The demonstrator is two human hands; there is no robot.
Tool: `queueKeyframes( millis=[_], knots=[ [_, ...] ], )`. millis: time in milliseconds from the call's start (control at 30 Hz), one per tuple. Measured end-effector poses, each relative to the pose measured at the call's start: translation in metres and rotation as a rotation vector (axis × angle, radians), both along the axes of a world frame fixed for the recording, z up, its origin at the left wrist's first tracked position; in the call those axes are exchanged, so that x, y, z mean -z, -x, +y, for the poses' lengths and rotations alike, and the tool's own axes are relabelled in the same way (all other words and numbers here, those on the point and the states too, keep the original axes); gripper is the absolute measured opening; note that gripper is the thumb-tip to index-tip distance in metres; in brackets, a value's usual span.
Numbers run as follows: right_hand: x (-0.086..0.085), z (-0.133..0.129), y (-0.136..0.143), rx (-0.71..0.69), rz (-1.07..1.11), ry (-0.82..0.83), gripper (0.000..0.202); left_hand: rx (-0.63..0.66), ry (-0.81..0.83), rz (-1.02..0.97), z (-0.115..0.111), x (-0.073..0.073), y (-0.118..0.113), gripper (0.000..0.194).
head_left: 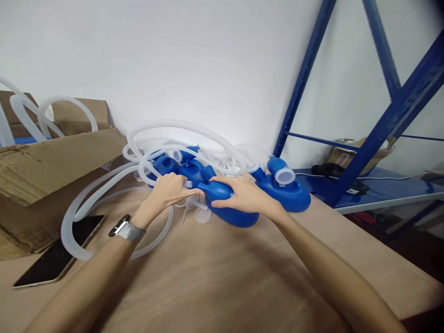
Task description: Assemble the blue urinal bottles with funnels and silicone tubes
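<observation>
My right hand (244, 194) is wrapped around a blue bulb-shaped piece (222, 190), whose narrow nozzle points left. A short end of the translucent hose (188, 184) pokes out of the closed fingers of my left hand (169, 189), just beside that nozzle. The left thumb reaches to the nozzle; whether it touches, I cannot tell. Below and behind the bulb lies a blue plastic bottle (239, 218), partly covered by my right hand. A round clear cap (203, 215) sits on the table by it. On the right rests another blue bottle (294, 196) with a white-capped bulb (277, 165).
Coiled translucent hoses (180, 124) and more blue bottles (192, 172) are heaped against the wall. At left stand an open cardboard box (62, 162) and a dark tablet (52, 263) on the wooden table (208, 277). A blue metal shelf (374, 182) borders the right side.
</observation>
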State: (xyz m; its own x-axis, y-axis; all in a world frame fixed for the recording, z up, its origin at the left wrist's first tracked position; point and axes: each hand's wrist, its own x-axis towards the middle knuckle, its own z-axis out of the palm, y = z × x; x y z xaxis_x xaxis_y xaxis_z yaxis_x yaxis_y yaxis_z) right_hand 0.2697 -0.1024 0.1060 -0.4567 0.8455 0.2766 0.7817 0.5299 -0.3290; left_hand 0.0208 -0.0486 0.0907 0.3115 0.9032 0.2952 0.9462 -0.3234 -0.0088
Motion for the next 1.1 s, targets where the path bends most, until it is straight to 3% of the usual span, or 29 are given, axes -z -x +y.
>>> queueKeyframes(
  millis=[233, 367, 467, 567, 833, 967, 1100],
  knots=[
    [-0.009, 0.005, -0.014, 0.018, 0.136, 0.094, 0.077, 0.113, 0.049, 0.016, 0.011, 0.003, 0.024, 0.072],
    [-0.015, 0.012, -0.028, 0.03, 0.242, 0.118, 0.086, 0.144, 0.062, 0.156, 0.014, 0.009, 0.033, 0.057],
    [-0.019, 0.013, -0.037, 0.077, 0.31, 0.075, 0.092, 0.171, 0.07, 0.27, 0.014, 0.016, 0.032, 0.046],
    [-0.02, 0.015, -0.042, 0.105, 0.384, 0.013, 0.099, 0.178, 0.096, 0.322, 0.016, 0.026, 0.032, 0.048],
    [-0.009, 0.027, -0.048, 0.068, 0.475, -0.118, 0.104, 0.164, 0.097, 0.329, 0.026, 0.053, 0.032, 0.037],
    [-0.003, 0.03, -0.051, 0.079, 0.428, -0.115, 0.108, 0.14, 0.044, 0.29, 0.024, 0.044, 0.032, 0.039],
    [0.002, 0.036, -0.056, 0.101, 0.461, -0.147, 0.108, 0.073, -0.038, 0.235, 0.02, 0.017, 0.041, 0.048]
  ],
)
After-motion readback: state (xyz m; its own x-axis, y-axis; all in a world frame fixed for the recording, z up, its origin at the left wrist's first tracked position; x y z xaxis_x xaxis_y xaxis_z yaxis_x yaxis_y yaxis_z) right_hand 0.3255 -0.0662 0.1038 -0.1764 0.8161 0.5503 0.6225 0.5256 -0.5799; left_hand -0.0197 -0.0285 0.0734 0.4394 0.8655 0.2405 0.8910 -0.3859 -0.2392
